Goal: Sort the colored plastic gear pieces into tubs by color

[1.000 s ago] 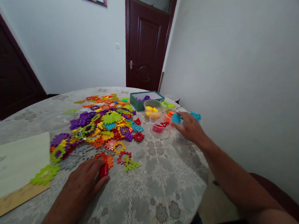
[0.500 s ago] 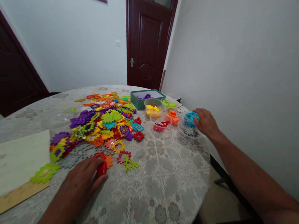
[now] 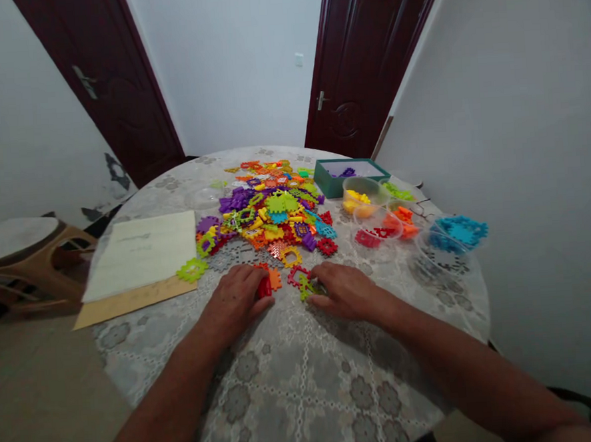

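My left hand [image 3: 233, 303] lies palm down on the table, fingers curled over a red plastic piece [image 3: 264, 288] at the near edge of the pile. My right hand [image 3: 344, 291] rests beside it, fingers closed on a green piece [image 3: 307, 289] next to a red frame piece [image 3: 297, 275]. A heap of coloured interlocking plastic pieces [image 3: 270, 216] spreads across the middle of the round table [image 3: 305, 380].
Clear tubs sit at the right: blue pieces [image 3: 454, 234], red [image 3: 376, 233], orange [image 3: 404, 214], yellow [image 3: 359, 197]. A teal box [image 3: 350, 175] stands behind them. A white sheet on cardboard [image 3: 137, 254] lies left. A brown stool [image 3: 32, 264] stands beyond the table's left edge.
My right hand left the tub of blue pieces at the right and came back to the near edge of the pile, onto a green piece. The camera view swung left.
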{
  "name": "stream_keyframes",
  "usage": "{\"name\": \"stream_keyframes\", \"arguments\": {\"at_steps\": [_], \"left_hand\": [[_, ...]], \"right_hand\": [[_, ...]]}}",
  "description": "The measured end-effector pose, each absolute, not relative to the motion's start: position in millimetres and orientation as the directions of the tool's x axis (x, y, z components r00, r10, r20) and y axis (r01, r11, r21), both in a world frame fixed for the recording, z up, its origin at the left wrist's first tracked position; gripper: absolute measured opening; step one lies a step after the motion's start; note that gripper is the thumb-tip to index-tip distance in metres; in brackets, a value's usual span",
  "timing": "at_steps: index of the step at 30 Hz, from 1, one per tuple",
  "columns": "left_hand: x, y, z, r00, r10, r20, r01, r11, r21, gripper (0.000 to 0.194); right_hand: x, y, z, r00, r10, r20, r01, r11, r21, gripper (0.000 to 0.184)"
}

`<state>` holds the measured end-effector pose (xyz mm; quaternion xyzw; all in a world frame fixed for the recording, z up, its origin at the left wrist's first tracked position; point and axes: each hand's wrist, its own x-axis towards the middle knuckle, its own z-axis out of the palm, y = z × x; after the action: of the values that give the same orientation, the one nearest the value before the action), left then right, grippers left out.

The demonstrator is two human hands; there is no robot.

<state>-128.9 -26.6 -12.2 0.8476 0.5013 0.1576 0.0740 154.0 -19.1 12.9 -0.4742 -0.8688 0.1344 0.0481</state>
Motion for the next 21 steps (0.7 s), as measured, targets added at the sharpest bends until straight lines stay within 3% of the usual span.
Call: {"name": "stream_keyframes", "arguments": {"at_steps": [6, 12, 17, 21], "left_hand": [[-128.1, -28.3, -11.4, 0.452, 0.869, 0.2, 0.817, -0.493, 0.299, 0.036], [-131.9, -26.3, -15.8, 0.45, 0.861, 0.236, 0.799, -0.506, 0.324, 0.04], [-138.2, -22.4, -23.1, 0.439, 0.862, 0.254, 0.804, -0.503, 0.317, 0.047], [-141.0, -20.7, -28.6, 0.426, 0.867, 0.258, 0.806, -0.493, 0.327, 0.049]], "right_hand": [[139.6, -18.2, -4.9, -0.432, 0.902, -0.025, 0.837, 0.391, -0.383, 0.029], [151.6, -15.0, 8.7, -0.535, 0.842, -0.067, 0.745, 0.433, -0.507, 0.009], [177.1, -11.7, 35.4, -0.571, 0.806, -0.156, 0.775, 0.467, -0.426, 0.01], [220.4, 16.0, 63.7, -0.484, 0.866, -0.122, 0.821, 0.402, -0.404, 0.012]]}}
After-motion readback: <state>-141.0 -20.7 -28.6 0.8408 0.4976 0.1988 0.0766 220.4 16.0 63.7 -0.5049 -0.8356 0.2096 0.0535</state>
